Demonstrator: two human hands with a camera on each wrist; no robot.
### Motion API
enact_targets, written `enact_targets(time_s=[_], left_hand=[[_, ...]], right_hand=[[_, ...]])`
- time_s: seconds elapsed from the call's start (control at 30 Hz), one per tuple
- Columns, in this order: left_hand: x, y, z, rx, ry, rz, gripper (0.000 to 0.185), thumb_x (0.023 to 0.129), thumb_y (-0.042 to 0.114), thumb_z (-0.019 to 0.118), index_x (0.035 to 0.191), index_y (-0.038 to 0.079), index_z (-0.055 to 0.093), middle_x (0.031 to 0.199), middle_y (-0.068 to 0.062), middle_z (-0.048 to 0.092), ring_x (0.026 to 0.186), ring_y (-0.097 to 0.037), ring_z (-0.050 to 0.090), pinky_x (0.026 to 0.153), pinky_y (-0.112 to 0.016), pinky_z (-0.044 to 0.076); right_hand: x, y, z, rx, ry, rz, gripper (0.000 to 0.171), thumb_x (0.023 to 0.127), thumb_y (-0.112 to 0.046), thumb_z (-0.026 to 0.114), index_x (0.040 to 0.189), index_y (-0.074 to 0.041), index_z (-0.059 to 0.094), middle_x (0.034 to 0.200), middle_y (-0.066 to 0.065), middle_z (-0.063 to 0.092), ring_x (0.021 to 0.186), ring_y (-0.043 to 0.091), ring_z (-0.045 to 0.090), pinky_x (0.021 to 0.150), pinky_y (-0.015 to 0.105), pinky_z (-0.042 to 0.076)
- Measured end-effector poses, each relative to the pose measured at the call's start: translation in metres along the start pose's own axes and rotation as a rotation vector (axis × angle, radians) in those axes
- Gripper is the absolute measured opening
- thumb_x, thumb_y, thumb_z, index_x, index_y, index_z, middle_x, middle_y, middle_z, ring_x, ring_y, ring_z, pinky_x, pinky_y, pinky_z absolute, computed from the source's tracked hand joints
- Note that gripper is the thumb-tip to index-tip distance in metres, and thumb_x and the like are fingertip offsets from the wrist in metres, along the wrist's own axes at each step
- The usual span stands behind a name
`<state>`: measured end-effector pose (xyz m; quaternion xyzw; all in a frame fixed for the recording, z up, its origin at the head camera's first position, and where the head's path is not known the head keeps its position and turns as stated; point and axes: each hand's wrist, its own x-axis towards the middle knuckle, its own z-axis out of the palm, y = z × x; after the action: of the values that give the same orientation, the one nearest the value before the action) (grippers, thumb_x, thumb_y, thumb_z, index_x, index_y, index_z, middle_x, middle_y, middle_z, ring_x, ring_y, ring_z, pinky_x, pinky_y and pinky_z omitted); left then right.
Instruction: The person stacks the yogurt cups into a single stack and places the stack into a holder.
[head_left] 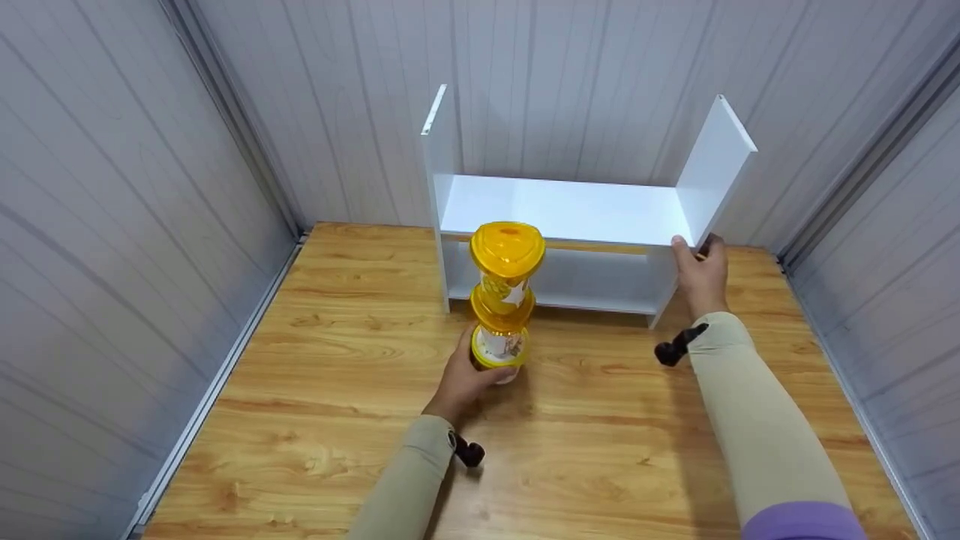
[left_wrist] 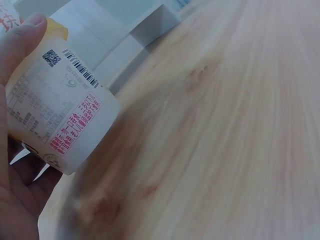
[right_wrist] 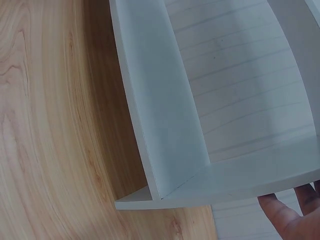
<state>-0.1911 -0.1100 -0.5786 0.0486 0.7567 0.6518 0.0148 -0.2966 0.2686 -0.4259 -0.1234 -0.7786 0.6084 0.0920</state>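
Note:
My left hand (head_left: pixel 461 379) grips the lowest part of a tall stack of yellow-lidded plastic cups (head_left: pixel 508 259), thumb across the front. In the left wrist view, the bottom cup (left_wrist: pixel 70 105) is pale and tapered, with a barcode and red print. The stack stands in front of a white two-tier shelf (head_left: pixel 570 206) and hides part of it. I cannot tell whether its base touches the wood surface. On the other side, my right hand (head_left: pixel 703 277) holds the shelf's right side panel (head_left: pixel 716 169), with its thumb at the front edge near the upper board.
The shelf stands on a wood-grain surface (head_left: pixel 337 390), close to the panelled back wall (head_left: pixel 375 112). More panelled walls rise at left and right, with a metal edge strip (head_left: pixel 217 405) along the left side. Small black devices (head_left: pixel 469 452) are strapped at both wrists.

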Motion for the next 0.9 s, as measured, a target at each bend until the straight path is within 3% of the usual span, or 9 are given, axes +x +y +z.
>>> enact_targets(time_s=[0.23, 0.43, 0.73, 0.9], left_hand=[[0.004, 0.009, 0.001, 0.009, 0.018, -0.033, 0.107, 0.072, 0.040, 0.092, 0.158, 0.029, 0.029, 0.146, 0.001, 0.050, 0.134, -0.023, 0.047, 0.117, -0.049, 0.033], [0.006, 0.014, 0.001, -0.010, 0.006, 0.011, 0.106, 0.073, 0.032, 0.093, 0.158, 0.031, 0.028, 0.144, 0.000, 0.051, 0.132, -0.023, 0.049, 0.114, -0.047, 0.036], [0.009, 0.025, -0.004, -0.048, -0.005, 0.007, 0.107, 0.073, 0.034, 0.092, 0.158, 0.033, 0.027, 0.144, 0.002, 0.051, 0.132, -0.022, 0.049, 0.114, -0.046, 0.037], [0.013, 0.032, -0.004, -0.078, -0.005, -0.010, 0.109, 0.071, 0.034, 0.093, 0.158, 0.034, 0.027, 0.144, 0.002, 0.051, 0.132, -0.022, 0.049, 0.114, -0.046, 0.037]], right_hand=[[0.000, -0.001, 0.001, -0.006, 0.001, 0.011, 0.084, 0.098, -0.053, 0.056, 0.161, -0.012, 0.018, 0.159, 0.015, 0.032, 0.142, 0.028, 0.036, 0.116, 0.042, 0.036], [0.001, -0.002, 0.000, -0.015, -0.017, 0.006, 0.084, 0.099, -0.052, 0.055, 0.161, -0.011, 0.016, 0.158, 0.017, 0.030, 0.142, 0.030, 0.035, 0.115, 0.042, 0.037], [0.001, -0.008, -0.001, 0.001, -0.077, 0.116, 0.091, 0.096, -0.059, 0.056, 0.163, -0.020, 0.008, 0.165, 0.012, 0.019, 0.150, 0.031, 0.025, 0.117, 0.048, 0.033], [0.000, -0.010, -0.001, -0.003, -0.072, 0.119, 0.092, 0.096, -0.058, 0.056, 0.163, -0.020, 0.007, 0.166, 0.012, 0.017, 0.151, 0.030, 0.023, 0.119, 0.046, 0.030]])
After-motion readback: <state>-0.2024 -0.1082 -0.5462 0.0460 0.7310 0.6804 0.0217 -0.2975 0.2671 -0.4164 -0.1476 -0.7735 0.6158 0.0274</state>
